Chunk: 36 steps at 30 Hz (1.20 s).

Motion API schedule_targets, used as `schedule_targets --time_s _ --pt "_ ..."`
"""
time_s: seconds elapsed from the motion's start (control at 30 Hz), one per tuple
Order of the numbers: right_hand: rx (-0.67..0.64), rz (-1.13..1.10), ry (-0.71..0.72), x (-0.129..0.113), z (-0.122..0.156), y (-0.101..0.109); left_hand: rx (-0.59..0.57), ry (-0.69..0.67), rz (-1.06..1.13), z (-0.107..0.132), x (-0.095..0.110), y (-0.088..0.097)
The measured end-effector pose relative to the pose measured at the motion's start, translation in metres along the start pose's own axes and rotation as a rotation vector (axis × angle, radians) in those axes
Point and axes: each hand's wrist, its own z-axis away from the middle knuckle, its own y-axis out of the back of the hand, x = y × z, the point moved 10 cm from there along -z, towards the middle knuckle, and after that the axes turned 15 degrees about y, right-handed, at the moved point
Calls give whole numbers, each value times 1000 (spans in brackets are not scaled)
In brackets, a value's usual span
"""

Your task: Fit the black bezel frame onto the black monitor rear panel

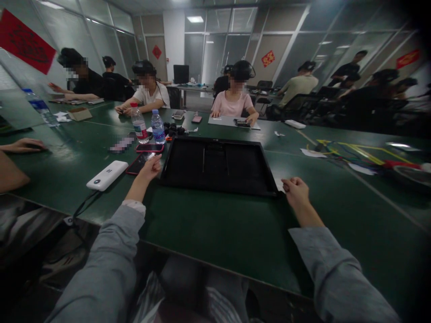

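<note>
A flat black panel (218, 165) lies on the green table (215, 224) in front of me. My left hand (151, 167) rests just beyond its near left corner, fingers curled in a pinch beside a dark phone (136, 164); what the fingers hold, if anything, is too small to see. My right hand (296, 189) sits at the panel's near right corner with its fingers curled together, touching or almost touching the edge. Both arms wear grey sleeves.
A white power bank (107, 175) with a cable lies to the left. Two water bottles (148, 125), a red phone (150, 147) and small black parts stand behind the panel. Coloured cables (357, 154) lie at right. Several people sit around the table; another person's hand (23, 145) rests at far left.
</note>
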Motion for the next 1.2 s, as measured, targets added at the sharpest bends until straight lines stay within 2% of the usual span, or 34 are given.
schedule_targets --time_s 0.13,0.3,0.43,0.57,0.73,0.97,1.2 --pt "56 -211 -103 1 1 4 -36 -77 227 8 11 8" --pt "42 -318 -132 -11 9 -7 -96 -56 263 16 6 9" --pt "-136 -361 -167 -23 28 -32 -179 -53 252 21 -1 7" --pt "-350 -328 -267 -18 53 -54 -228 -11 221 22 -10 5" --pt "-460 -284 -287 -10 64 -59 -240 79 169 21 -23 1" --pt "-421 -168 -245 -20 64 -56 -183 177 41 19 -38 1" --pt "-414 -123 -253 -21 65 -56 -221 250 -40 15 -50 -4"
